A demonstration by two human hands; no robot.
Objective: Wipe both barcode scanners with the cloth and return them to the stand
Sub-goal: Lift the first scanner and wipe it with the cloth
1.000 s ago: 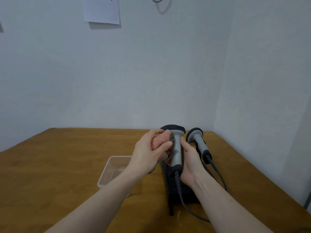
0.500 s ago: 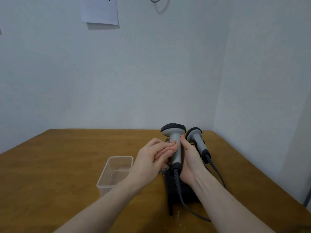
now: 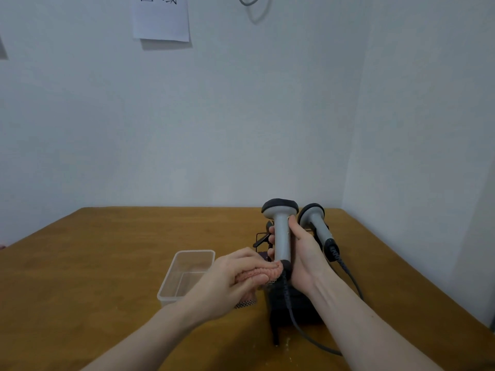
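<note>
The grey barcode scanner with black head [image 3: 281,231] is gripped upright by the right hand [image 3: 302,253], so its base is reached by the pink cloth [image 3: 263,274] clenched in the left hand [image 3: 235,279].

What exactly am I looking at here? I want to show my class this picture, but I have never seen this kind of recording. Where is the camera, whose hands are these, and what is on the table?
No machine is at work here: a person wears a camera on the head, so you look forward and down at their own two bare hands.

The right hand grips a grey barcode scanner upright by its handle. The left hand presses a pink cloth against the bottom of that handle, where the cable leaves it.

A second barcode scanner leans in the black stand just behind, with its cable trailing over the wooden table. An empty clear plastic tub sits to the left. A paper sheet hangs on the wall.
</note>
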